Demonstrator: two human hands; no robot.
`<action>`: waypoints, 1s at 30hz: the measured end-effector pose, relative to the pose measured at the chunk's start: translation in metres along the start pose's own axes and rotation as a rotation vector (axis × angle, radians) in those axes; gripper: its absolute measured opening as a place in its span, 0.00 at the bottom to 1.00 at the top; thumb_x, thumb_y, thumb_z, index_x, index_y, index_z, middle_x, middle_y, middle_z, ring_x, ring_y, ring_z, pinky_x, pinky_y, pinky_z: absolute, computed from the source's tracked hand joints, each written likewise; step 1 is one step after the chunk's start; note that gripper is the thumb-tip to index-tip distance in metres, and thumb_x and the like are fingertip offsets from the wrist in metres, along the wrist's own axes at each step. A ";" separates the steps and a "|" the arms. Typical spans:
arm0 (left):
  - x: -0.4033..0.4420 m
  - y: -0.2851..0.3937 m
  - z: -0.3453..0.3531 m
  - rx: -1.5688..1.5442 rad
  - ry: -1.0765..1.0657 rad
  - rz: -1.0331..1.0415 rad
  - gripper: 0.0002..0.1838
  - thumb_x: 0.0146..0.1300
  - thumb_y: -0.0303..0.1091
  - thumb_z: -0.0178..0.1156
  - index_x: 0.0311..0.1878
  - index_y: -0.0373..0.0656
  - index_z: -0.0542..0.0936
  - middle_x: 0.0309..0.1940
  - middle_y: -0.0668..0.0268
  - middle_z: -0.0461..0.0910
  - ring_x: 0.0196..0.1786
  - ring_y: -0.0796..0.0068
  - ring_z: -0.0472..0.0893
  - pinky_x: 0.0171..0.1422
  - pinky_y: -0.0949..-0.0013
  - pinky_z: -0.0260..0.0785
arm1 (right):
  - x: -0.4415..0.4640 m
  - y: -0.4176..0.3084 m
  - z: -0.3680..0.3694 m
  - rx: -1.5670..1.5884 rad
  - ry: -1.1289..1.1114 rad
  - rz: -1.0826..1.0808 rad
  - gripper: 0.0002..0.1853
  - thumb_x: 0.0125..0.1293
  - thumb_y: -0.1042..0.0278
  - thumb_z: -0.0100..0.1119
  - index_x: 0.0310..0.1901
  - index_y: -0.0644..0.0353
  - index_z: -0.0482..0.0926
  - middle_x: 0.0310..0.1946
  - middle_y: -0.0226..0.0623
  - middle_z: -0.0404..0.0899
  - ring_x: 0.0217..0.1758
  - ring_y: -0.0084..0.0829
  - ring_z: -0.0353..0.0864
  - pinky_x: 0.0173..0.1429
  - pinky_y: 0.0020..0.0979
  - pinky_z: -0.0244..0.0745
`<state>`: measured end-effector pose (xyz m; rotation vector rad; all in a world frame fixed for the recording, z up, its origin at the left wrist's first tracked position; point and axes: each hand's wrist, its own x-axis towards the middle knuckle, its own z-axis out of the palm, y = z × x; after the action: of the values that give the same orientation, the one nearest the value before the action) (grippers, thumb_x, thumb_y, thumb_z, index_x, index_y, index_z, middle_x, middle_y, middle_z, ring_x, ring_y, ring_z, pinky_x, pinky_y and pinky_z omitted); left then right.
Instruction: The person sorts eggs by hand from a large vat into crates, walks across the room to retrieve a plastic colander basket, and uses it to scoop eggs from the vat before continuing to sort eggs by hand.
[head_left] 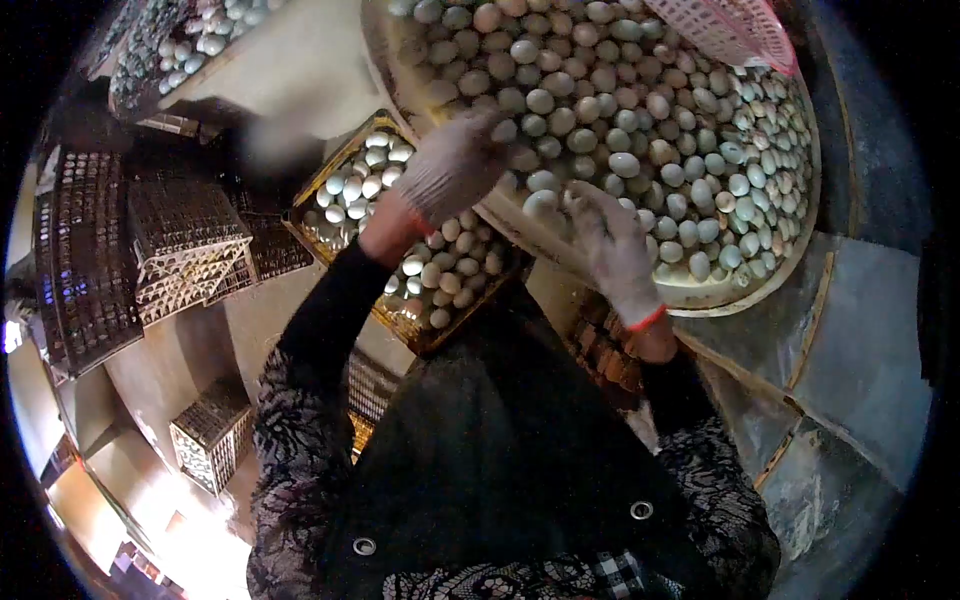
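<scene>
A large round tub full of pale blue-green and whitish eggs takes up the upper right. My left hand, in a knitted glove, is over the tub's near rim with its fingers curled round an egg; its fingertips are partly blurred. My right hand, also gloved, reaches over the rim lower down, fingers apart among the eggs, near an egg. Beneath my left arm stands a yellow-brown crate holding several whiter and browner eggs. My left forearm hides part of it.
A pink-rimmed plastic basket rests at the tub's far edge. Stacked egg trays stand to the left, with a smaller crate on the floor. More eggs lie in another container at the upper left. A dark apron covers my front.
</scene>
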<state>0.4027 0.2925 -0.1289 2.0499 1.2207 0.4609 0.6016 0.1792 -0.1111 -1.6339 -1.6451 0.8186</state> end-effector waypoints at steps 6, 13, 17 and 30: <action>0.048 -0.016 0.057 0.284 -0.610 0.123 0.46 0.41 0.58 0.69 0.62 0.45 0.64 0.41 0.48 0.77 0.46 0.48 0.77 0.49 0.54 0.70 | 0.006 0.103 -0.012 -0.317 -0.362 0.001 0.23 0.71 0.60 0.40 0.65 0.56 0.60 0.61 0.46 0.65 0.64 0.41 0.65 0.68 0.35 0.59; 0.075 -0.096 0.160 0.312 -0.441 0.210 0.27 0.65 0.43 0.51 0.65 0.46 0.59 0.51 0.58 0.75 0.54 0.60 0.75 0.60 0.60 0.66 | 0.039 0.228 0.082 -0.327 -0.267 -0.217 0.23 0.71 0.73 0.30 0.66 0.58 0.58 0.64 0.43 0.63 0.65 0.41 0.62 0.71 0.35 0.52; 0.065 -0.031 0.125 0.171 -0.430 0.080 0.24 0.69 0.41 0.45 0.64 0.44 0.59 0.55 0.58 0.71 0.56 0.54 0.71 0.61 0.55 0.64 | 0.053 0.218 0.091 0.208 -0.159 0.190 0.22 0.70 0.73 0.31 0.65 0.58 0.60 0.62 0.41 0.65 0.63 0.36 0.65 0.70 0.33 0.54; 0.048 0.022 0.100 -0.208 -0.355 -0.302 0.62 0.32 0.57 0.73 0.68 0.38 0.52 0.59 0.39 0.57 0.57 0.47 0.70 0.59 0.63 0.69 | 0.060 0.148 0.056 1.179 -0.186 0.655 0.32 0.61 0.38 0.51 0.58 0.55 0.70 0.51 0.32 0.74 0.50 0.29 0.73 0.51 0.30 0.71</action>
<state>0.5012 0.2890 -0.1847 1.6490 1.1810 0.0710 0.6424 0.2430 -0.2620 -1.1564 -0.3909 1.8345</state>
